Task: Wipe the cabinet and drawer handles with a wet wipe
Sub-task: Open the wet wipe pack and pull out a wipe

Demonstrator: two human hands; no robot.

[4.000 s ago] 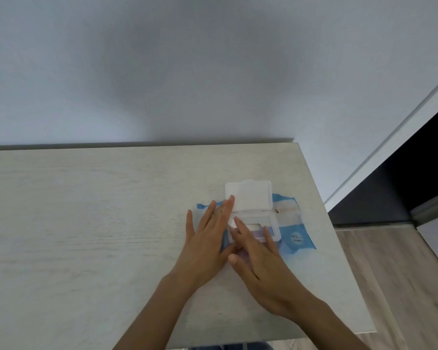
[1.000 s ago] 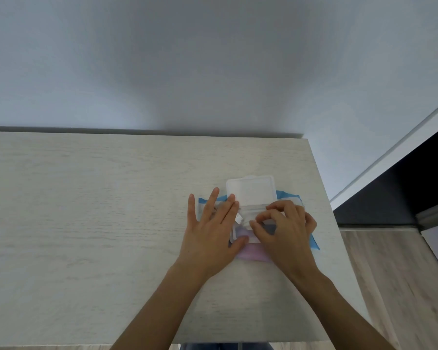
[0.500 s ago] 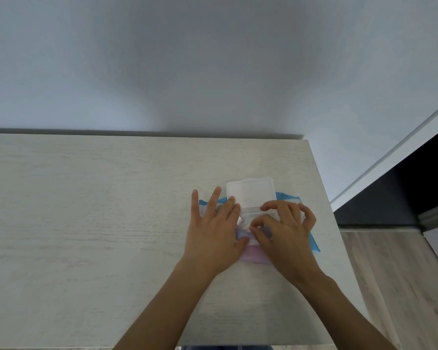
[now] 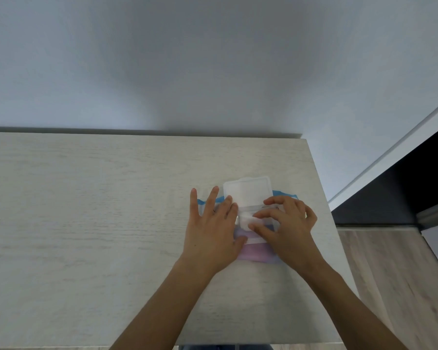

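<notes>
The wet wipe (image 4: 245, 220) sticks out of its open pack (image 4: 257, 254), on the right side of the surface (image 4: 99, 210). The right hand (image 4: 288, 229) has its grip closed on the wipe in a pinch. The left hand (image 4: 213, 232) lies flat with straight fingers, pressing on the pack.

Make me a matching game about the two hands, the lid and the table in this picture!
Things:
1. left hand
2. right hand
3. lid
4. tabletop

What fits:
A. flipped open, tipped back
B. pale wood
C. lies flat on the wipes pack, fingers straight
D. pinches a wet wipe at the opening

Pairs: 1-C, 2-D, 3-A, 4-B
</notes>
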